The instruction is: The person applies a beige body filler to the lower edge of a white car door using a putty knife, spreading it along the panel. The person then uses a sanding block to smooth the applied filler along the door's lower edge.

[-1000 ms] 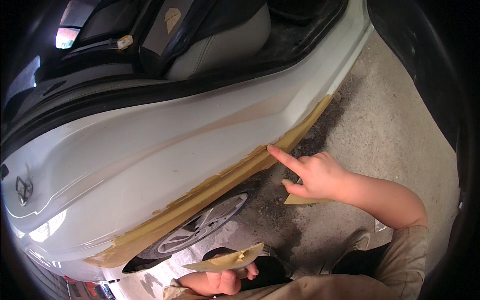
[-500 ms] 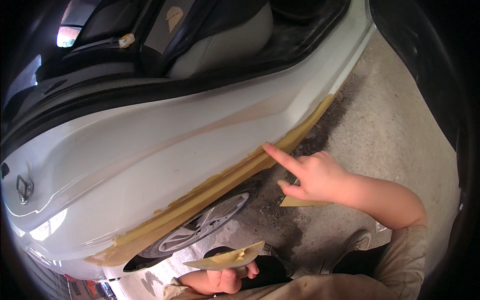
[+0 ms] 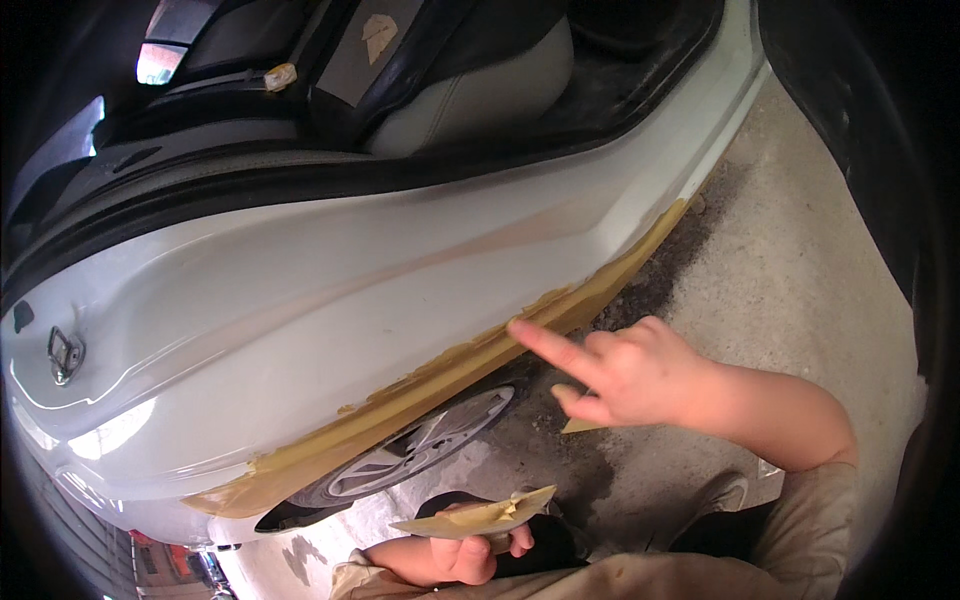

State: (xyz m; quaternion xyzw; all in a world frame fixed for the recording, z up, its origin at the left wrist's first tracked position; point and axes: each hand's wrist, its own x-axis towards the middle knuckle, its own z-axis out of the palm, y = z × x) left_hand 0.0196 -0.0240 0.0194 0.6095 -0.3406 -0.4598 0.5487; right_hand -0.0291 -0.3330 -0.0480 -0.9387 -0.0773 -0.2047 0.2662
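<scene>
Apparent step: fingertip-smoothing putty [image 3: 425, 387] along the car [image 3: 310, 310].
Right hand [image 3: 640, 372]: index extended onto putty, grip beneath unclear. Left hand [image 3: 466, 562]: closed on smeared plate [image 3: 425, 525]. Next move calls for light contact.

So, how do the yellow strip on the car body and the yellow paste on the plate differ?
The yellow strip is long; the yellow paste is a short patch. The strip lies low along the car body; the paste sits on the held plate. Both are yellowish.
</scene>
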